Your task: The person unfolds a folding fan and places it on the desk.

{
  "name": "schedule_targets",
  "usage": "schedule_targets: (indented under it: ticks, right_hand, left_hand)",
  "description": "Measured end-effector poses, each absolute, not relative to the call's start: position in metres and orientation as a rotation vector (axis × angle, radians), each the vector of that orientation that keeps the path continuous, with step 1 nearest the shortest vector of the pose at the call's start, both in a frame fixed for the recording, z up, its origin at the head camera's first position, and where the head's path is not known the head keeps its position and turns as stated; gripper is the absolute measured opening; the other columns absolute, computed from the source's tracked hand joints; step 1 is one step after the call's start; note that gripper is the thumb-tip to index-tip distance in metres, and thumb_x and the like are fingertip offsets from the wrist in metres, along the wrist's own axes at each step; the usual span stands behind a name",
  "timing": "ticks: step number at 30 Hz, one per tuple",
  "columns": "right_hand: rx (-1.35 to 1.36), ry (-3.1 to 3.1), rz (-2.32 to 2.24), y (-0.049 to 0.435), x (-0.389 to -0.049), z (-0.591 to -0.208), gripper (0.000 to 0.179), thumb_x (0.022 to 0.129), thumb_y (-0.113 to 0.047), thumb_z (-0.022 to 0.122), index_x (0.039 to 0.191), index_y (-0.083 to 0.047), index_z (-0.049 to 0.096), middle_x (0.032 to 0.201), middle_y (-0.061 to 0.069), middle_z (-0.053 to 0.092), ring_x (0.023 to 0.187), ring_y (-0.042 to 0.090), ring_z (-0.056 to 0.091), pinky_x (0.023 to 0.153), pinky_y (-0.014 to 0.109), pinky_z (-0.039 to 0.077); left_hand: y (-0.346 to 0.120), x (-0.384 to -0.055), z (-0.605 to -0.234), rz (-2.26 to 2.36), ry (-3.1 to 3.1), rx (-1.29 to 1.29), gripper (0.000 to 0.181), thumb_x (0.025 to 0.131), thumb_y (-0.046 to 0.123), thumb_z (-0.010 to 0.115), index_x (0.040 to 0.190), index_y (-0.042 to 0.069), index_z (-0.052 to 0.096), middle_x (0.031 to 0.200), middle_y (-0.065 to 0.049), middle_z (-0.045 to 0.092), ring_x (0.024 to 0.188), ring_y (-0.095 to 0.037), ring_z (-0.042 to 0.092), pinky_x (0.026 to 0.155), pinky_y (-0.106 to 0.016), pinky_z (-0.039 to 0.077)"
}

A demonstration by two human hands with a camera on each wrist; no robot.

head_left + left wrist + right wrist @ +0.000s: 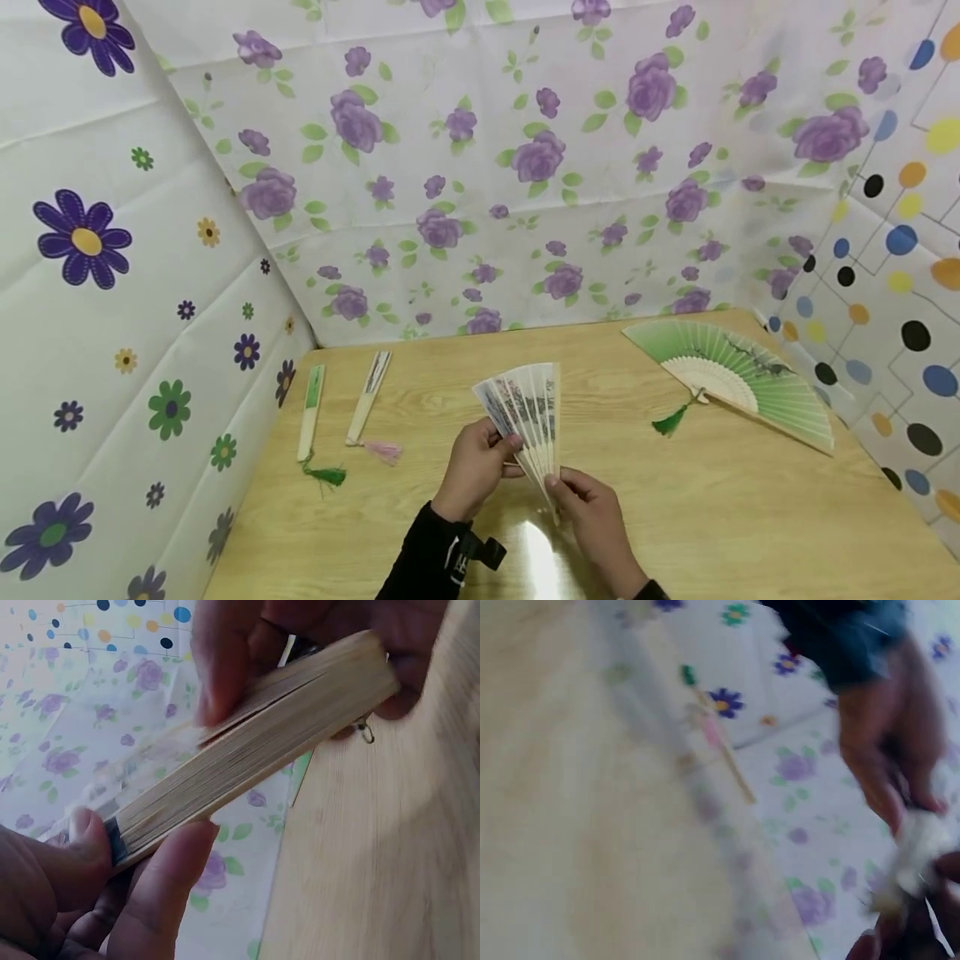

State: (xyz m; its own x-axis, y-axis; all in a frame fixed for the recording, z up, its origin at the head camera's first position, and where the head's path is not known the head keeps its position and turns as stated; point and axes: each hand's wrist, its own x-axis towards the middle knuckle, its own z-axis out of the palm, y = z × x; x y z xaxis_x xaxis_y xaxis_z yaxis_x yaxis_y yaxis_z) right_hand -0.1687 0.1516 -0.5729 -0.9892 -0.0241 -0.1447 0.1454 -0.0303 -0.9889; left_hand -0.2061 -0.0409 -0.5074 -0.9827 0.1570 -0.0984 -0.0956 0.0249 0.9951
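Observation:
A partly spread folding fan (pixel 534 407) with pale wooden ribs and a dark picture on its white leaf is held between both hands above the table. My left hand (pixel 474 468) pinches the fan's left side, thumb on the leaf near where it meets the ribs. Lower down, my right hand (pixel 597 510) grips the ribs close to the pivot end, thumb on top. In the left wrist view the stacked ribs (pixel 247 761) show edge-on, with a small metal ring (pixel 367 733) at the pivot. The right wrist view is blurred.
A green spread fan (pixel 783 396) with a green tassel (pixel 670 421) lies at the right. At the left lie two folded fans, one with a green tassel (pixel 326 476), the other with a pink tassel (pixel 384 451). Patterned cloth walls (pixel 465 175) enclose the wooden table (pixel 720 525).

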Motion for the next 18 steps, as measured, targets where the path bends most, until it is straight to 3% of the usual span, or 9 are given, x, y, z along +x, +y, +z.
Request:
schedule_targets:
  ticks: [2, 7, 11, 14, 18]
  right_hand:
    - [0.056, 2.021, -2.129, 0.161, -0.175, -0.571, 0.03, 0.112, -0.021, 0.076, 0.125, 0.005, 0.08, 0.092, -0.002, 0.076, 0.083, 0.01, 0.069, 0.073, 0.024, 0.063]
    - [-0.151, 1.816, -2.003, 0.179, -0.186, -0.567, 0.042, 0.113, -0.021, 0.073, 0.141, 0.01, 0.072, 0.101, -0.003, 0.08, 0.096, 0.012, 0.078, 0.086, 0.027, 0.071]
    - [-0.181, 1.784, -1.969, 0.182, -0.188, -0.566, 0.036, 0.112, -0.018, 0.074, 0.133, 0.012, 0.075, 0.101, -0.003, 0.082, 0.094, 0.013, 0.08, 0.087, 0.029, 0.072]
    - [-0.084, 1.813, -1.992, 0.182, -0.187, -0.565, 0.029, 0.112, -0.017, 0.074, 0.126, 0.008, 0.08, 0.099, -0.003, 0.082, 0.089, 0.013, 0.08, 0.084, 0.029, 0.072]
    - [0.05, 1.839, -2.054, 0.18, -0.187, -0.564, 0.026, 0.112, -0.015, 0.074, 0.126, 0.006, 0.082, 0.098, -0.002, 0.084, 0.086, 0.012, 0.081, 0.081, 0.027, 0.073]
  left_hand:
    - [-0.042, -0.206, -0.506, 2.053, 2.104, 0.069, 0.027, 0.116, 0.002, 0.062, 0.14, -0.01, 0.069, 0.114, -0.021, 0.079, 0.094, -0.018, 0.081, 0.087, -0.039, 0.076]
    - [-0.043, -0.205, -0.505, 2.005, 2.103, 0.062, 0.023, 0.113, 0.001, 0.067, 0.132, -0.012, 0.073, 0.111, -0.023, 0.083, 0.091, -0.017, 0.083, 0.081, -0.034, 0.077]
    - [-0.046, -0.203, -0.507, 1.98, 2.1, 0.047, 0.022, 0.112, -0.001, 0.068, 0.13, -0.011, 0.075, 0.11, -0.02, 0.084, 0.09, -0.017, 0.082, 0.081, -0.038, 0.077]
    - [-0.049, -0.203, -0.509, 1.994, 2.084, 0.03, 0.008, 0.113, -0.003, 0.065, 0.112, -0.008, 0.072, 0.1, -0.011, 0.079, 0.086, -0.015, 0.078, 0.084, -0.038, 0.077]
    - [-0.051, -0.205, -0.511, 2.041, 2.079, 0.006, 0.014, 0.115, -0.003, 0.061, 0.103, 0.001, 0.066, 0.093, -0.004, 0.07, 0.083, -0.013, 0.073, 0.084, -0.034, 0.076]
